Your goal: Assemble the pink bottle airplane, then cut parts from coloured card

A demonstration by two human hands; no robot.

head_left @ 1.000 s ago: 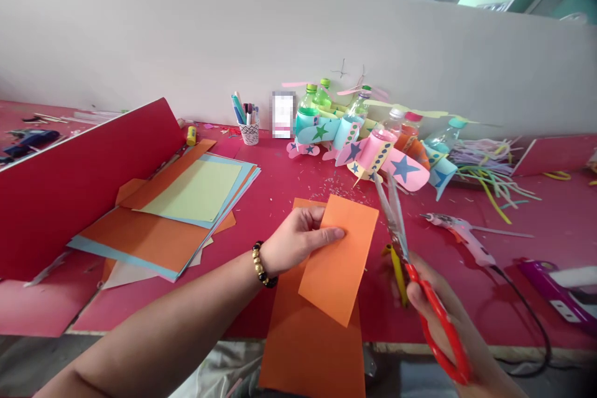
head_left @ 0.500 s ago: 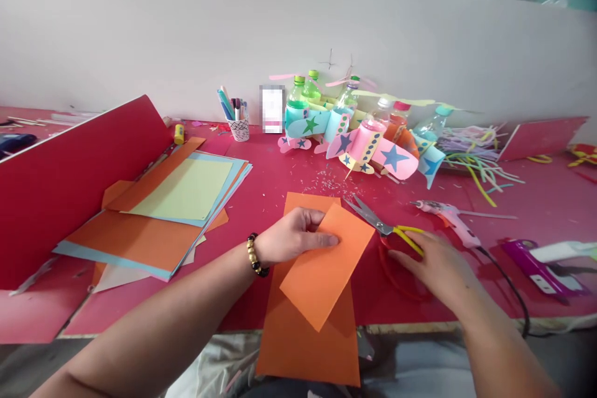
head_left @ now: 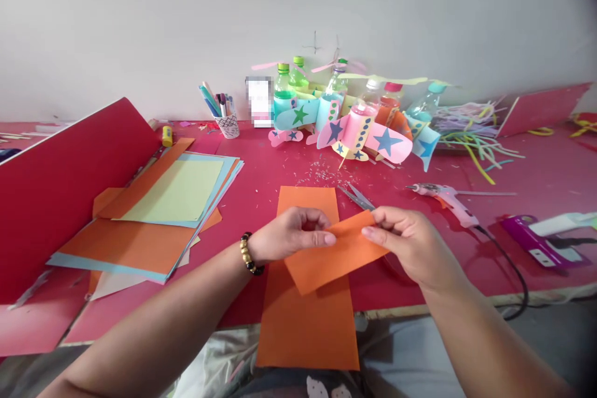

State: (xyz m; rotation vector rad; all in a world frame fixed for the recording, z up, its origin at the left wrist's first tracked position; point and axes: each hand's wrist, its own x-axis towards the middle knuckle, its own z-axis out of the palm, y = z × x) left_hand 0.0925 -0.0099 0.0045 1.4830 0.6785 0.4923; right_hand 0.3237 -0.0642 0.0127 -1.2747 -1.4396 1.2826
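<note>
Both hands meet over the near edge of a long desk [head_left: 289, 168] covered in red-pink sheeting and sprinkled with tiny paper snippets. The left hand [head_left: 291, 237], with a dark beaded bracelet at the wrist, pinches the left end of a small orange paper rectangle [head_left: 333, 255] between thumb and fingers, and the right hand [head_left: 408, 242] grips its right end the same way, so the piece is held just above a larger orange paper sheet [head_left: 305, 311] that lies flat and hangs over the desk's front edge. Just beyond the hands the steel blades of a pair of scissors [head_left: 358, 197] lie on the desk, the handles hidden behind the right hand. To the left sits a fanned stack of coloured paper sheets [head_left: 158, 211], pale green on top, with a big red card [head_left: 65, 186] propped up beside it. Farther back a patterned white cup of marker pens [head_left: 225, 121] stands beside a cluster of plastic bottles dressed as paper aeroplanes [head_left: 345, 121], close to a plain off-white partition wall [head_left: 186, 18]. To the right lie a pink hot-glue gun [head_left: 450, 198] with its black cord, a purple tool [head_left: 536, 242] and a tangle of pastel paper strips [head_left: 471, 137].
</note>
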